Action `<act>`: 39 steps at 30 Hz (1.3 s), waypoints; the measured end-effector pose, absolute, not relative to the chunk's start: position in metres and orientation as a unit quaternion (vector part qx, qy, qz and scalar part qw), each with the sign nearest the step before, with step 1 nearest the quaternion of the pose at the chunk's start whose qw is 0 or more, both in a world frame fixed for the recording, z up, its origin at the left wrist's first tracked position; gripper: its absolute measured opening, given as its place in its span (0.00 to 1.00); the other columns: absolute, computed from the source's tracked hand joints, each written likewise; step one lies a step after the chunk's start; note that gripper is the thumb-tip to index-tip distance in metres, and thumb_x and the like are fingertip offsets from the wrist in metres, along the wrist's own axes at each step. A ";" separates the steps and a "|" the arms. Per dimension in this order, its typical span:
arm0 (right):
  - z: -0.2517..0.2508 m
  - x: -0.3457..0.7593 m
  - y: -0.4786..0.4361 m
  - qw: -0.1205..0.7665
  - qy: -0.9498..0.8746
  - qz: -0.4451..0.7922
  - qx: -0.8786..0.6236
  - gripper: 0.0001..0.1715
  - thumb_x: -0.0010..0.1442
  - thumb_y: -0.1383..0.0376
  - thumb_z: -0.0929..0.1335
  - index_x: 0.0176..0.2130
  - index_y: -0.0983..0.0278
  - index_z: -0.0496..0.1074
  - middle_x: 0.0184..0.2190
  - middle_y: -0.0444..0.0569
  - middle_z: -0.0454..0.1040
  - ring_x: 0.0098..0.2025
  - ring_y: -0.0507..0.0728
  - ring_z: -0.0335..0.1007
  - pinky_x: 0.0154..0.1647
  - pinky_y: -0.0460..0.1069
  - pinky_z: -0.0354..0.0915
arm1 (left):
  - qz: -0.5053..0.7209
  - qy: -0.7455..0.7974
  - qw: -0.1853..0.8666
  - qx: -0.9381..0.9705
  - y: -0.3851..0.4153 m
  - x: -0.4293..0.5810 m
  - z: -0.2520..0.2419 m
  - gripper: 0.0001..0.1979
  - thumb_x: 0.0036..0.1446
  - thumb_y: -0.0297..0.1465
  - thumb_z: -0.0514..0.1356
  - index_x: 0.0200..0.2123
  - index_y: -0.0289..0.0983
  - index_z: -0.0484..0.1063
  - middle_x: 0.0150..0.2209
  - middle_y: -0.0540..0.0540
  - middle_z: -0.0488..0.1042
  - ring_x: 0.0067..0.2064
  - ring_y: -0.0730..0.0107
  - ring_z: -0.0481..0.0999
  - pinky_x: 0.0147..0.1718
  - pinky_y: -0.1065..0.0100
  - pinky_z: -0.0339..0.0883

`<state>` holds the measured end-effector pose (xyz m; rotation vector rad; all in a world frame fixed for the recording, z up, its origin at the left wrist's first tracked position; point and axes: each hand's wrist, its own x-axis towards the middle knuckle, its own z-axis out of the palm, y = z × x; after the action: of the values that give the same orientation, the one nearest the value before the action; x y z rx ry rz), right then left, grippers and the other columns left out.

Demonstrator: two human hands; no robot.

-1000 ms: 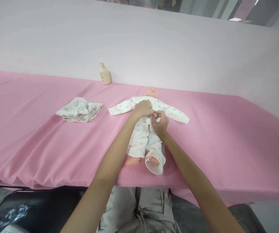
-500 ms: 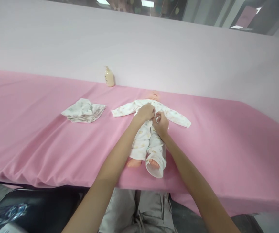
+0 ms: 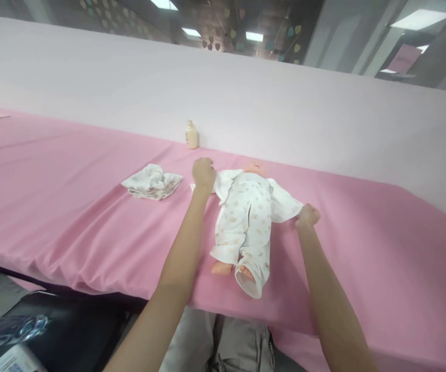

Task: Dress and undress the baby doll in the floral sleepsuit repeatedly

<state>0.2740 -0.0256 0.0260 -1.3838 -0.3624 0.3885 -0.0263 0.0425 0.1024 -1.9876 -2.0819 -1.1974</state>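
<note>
Fingers [image 3: 209, 164] of both hands [image 3: 308, 215] grip the thin white jacket [image 3: 284, 205], spread like wings.

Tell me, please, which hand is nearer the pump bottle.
Left hand, on the near side of the pump bottle; the right hand is well to its right, holding a sleeve.

One head camera looks forward and down

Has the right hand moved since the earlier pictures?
Yes, rightward: the bare right hand is now farther right of the upright cream-coloured pump bottle.
</note>
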 end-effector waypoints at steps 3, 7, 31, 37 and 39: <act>0.035 0.269 -0.022 0.696 -0.260 0.093 -0.663 0.23 0.46 0.72 0.61 0.44 0.67 0.68 0.49 0.54 0.65 0.52 0.58 0.62 0.55 0.54 0.58 | -0.427 -0.630 0.017 -0.648 0.045 -0.027 0.102 0.19 0.55 0.28 0.52 0.51 0.33 0.67 0.50 0.39 0.69 0.53 0.58 0.66 0.52 0.61 0.59; 0.040 0.217 -0.005 0.536 -0.538 0.102 -0.642 0.30 0.55 0.61 0.63 0.56 0.66 0.58 0.53 0.55 0.64 0.55 0.59 0.60 0.57 0.56 0.57 | -0.362 -0.485 -0.073 -0.793 0.038 0.016 0.076 0.25 0.59 0.39 0.51 0.58 0.36 0.59 0.60 0.42 0.59 0.61 0.61 0.57 0.60 0.61 0.51; 0.010 0.188 -0.105 0.216 -0.758 -0.061 -0.613 0.22 0.56 0.54 0.66 0.45 0.64 0.69 0.40 0.52 0.72 0.45 0.61 0.63 0.45 0.52 0.54 | -0.160 -0.437 -0.002 -0.885 -0.063 -0.007 0.026 0.24 0.55 0.50 0.51 0.40 0.34 0.66 0.40 0.40 0.71 0.44 0.57 0.69 0.46 0.60 0.59; 0.039 0.179 -0.126 0.159 -0.762 0.046 -0.626 0.16 0.59 0.55 0.62 0.40 0.62 0.71 0.34 0.49 0.74 0.39 0.58 0.68 0.41 0.51 0.56 | -0.134 -0.468 -0.083 -0.870 -0.090 -0.012 0.037 0.26 0.54 0.52 0.50 0.42 0.35 0.66 0.37 0.41 0.72 0.40 0.56 0.72 0.39 0.61 0.62; 0.045 0.184 -0.137 0.154 -0.772 0.137 -0.601 0.27 0.54 0.47 0.65 0.48 0.60 0.68 0.42 0.50 0.73 0.44 0.60 0.68 0.41 0.50 0.59 | -0.143 -0.429 -0.143 -0.881 -0.104 -0.023 0.038 0.34 0.47 0.56 0.55 0.49 0.37 0.62 0.45 0.41 0.69 0.43 0.57 0.71 0.39 0.63 0.63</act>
<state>0.1837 -0.1374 0.0448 -1.7214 -2.2142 0.3935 -0.0233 -0.1039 0.0381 -3.0498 -1.4842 -0.4956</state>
